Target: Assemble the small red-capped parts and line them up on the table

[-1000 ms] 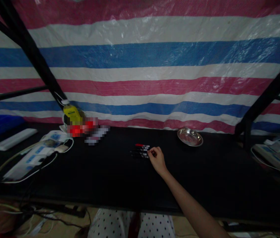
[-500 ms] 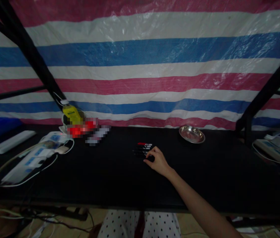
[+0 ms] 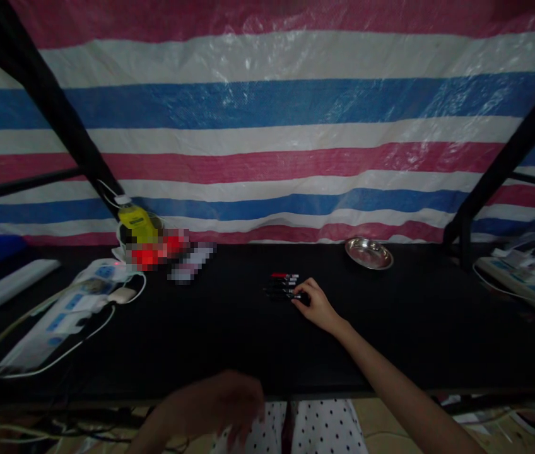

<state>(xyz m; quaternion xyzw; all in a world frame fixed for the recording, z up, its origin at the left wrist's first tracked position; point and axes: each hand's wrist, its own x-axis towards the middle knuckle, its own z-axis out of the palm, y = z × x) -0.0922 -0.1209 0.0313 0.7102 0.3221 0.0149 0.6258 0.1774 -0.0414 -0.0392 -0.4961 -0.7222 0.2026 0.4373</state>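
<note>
View from a head camera, looking down on a dark table (image 3: pixel 229 340) that is backed by a red, white and blue striped tarp (image 3: pixel 267 145). A little past the table's middle lies a short row of markers (image 3: pixel 284 285), side by side and parallel, with the red-capped one (image 3: pixel 282 275) farthest from the person. The right hand (image 3: pixel 318 306) reaches in from 5 o'clock. Its fingers are curled and its fingertips (image 3: pixel 304 294) rest on the right ends of the nearest markers. Whether the grip has closed on one is too small to tell. The left hand (image 3: pixel 215 403) hovers low at 6 o'clock, off the table's near edge. It is blurred and loosely curled (nothing can be made out in it, and its state cannot be told). A steel dish (image 3: pixel 369 253) sits at 1 o'clock from the markers, well apart from them. A power strip (image 3: pixel 59 315) with cables lies at 9 o'clock, and a yellow bottle (image 3: pixel 137 222) stands at 10 o'clock by the tarp. The step in hand seems to be a grasp at the markers. Because they lie so close together, lifting one alone would call for a fine pinch at its end.
</note>
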